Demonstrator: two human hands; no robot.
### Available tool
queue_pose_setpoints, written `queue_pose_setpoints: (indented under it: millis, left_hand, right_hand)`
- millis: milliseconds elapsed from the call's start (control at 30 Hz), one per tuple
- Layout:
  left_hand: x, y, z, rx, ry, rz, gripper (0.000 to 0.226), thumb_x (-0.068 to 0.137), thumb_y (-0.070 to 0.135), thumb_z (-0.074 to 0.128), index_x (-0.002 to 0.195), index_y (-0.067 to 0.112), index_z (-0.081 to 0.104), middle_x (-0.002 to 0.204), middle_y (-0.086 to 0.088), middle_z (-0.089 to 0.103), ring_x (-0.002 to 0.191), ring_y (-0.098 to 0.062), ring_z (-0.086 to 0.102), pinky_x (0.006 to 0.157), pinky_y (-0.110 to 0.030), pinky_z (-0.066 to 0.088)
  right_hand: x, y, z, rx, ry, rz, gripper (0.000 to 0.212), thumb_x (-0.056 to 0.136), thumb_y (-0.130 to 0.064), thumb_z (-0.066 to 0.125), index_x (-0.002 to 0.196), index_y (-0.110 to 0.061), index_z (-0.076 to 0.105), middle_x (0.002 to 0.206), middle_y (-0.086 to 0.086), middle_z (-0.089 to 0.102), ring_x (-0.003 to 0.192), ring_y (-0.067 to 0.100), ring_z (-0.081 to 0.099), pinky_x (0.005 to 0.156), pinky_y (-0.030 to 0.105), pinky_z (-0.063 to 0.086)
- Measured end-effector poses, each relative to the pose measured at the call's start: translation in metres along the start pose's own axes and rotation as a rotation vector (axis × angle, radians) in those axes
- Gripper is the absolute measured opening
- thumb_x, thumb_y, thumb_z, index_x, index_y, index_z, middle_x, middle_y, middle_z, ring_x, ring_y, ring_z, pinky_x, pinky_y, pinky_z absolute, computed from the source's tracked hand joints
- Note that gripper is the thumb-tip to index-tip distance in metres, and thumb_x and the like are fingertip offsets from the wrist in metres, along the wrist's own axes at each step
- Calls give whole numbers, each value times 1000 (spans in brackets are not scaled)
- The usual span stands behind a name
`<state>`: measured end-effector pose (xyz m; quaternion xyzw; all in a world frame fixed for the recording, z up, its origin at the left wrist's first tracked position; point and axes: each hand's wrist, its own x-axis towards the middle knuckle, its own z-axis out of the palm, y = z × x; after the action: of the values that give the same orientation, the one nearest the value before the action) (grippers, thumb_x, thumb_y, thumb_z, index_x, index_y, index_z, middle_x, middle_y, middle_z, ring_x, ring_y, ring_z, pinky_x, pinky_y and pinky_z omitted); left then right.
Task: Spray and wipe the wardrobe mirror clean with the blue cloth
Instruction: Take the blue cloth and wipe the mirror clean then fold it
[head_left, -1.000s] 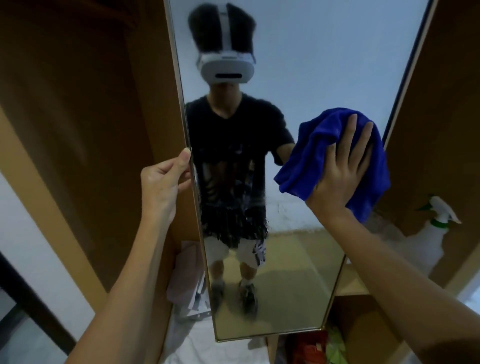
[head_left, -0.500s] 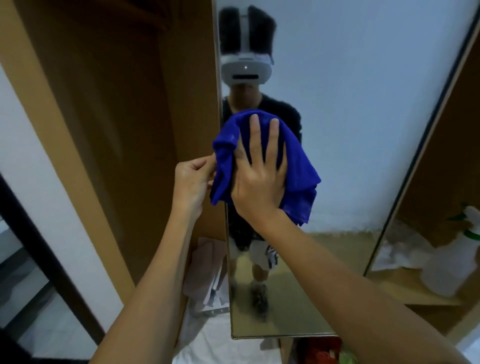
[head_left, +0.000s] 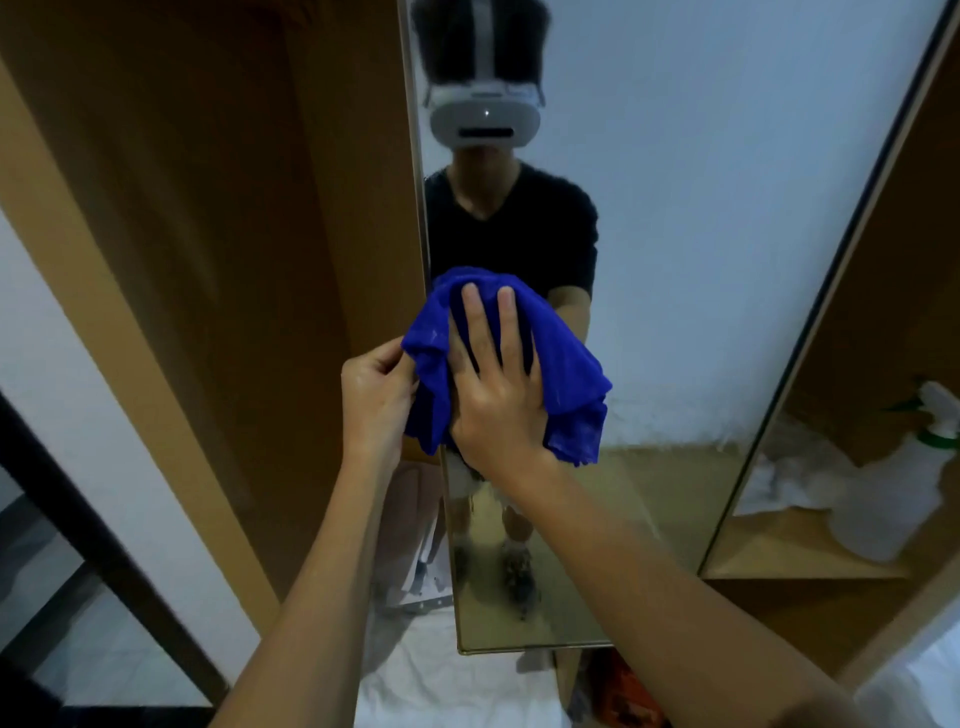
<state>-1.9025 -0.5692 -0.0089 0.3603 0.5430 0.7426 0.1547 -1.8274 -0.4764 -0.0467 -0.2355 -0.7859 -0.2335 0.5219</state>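
Wardrobe mirror (head_left: 675, 260) fills the view; the right hand (head_left: 498, 410) presses the blue cloth (head_left: 561, 364) flat-fingered against it, the left hand (head_left: 376, 395) curled, gripping the mirror's edge.

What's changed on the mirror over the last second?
The right hand swept the blue cloth from the mirror's right side across to its left edge, then lower. The left hand stayed gripping that edge, now touching the cloth. The spray bottle remains on the shelf.

Right hand (head_left: 498, 410) pressing blue cloth (head_left: 566, 358) on mirror (head_left: 701, 260), left hand (head_left: 376, 400) gripping mirror edge
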Motion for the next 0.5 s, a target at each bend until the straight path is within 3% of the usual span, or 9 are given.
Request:
queue_pose_setpoints:
  millis: [100,233,300,400,500]
  left_hand:
    - [-4,-15,-3,10,-17,-2,23,95,14,56,111,10,72,101,-3,75,98,-15,70,79,-27,54]
    - [2,-16,-7,52,-25,27,26,93,10,57,117,5,69,108,-5,73,103,-15,69,82,-25,55]
    - [5,-16,-7,56,-32,42,27,93,9,59,118,5,68,109,-5,73,103,-13,69,82,-25,57]
    - [5,-18,-5,5,-24,45,28,89,20,63,114,11,68,103,-1,74,99,-11,70,81,-24,57]
    - [6,-21,-3,-27,2,53,27,85,26,66,108,14,70,94,3,76,95,-9,71,80,-22,57]
  right_hand:
    - [-19,0,7,-11,-30,10,60,101,-40,46,152,-15,24,158,10,19,149,33,7,121,49,4]
    - [-20,4,8,-6,-6,0,63,100,-39,52,152,-16,24,158,8,18,150,32,9,120,49,9]
    - [-20,9,6,-15,5,-46,61,101,-36,50,151,-17,21,157,7,20,148,33,16,120,47,8]
    - [-23,30,-3,-14,24,-81,50,105,-33,36,151,-19,23,156,5,25,146,33,22,117,48,18]
    - [-32,71,-11,-50,60,-70,51,99,-24,45,148,-17,33,154,5,28,144,35,24,117,50,20]
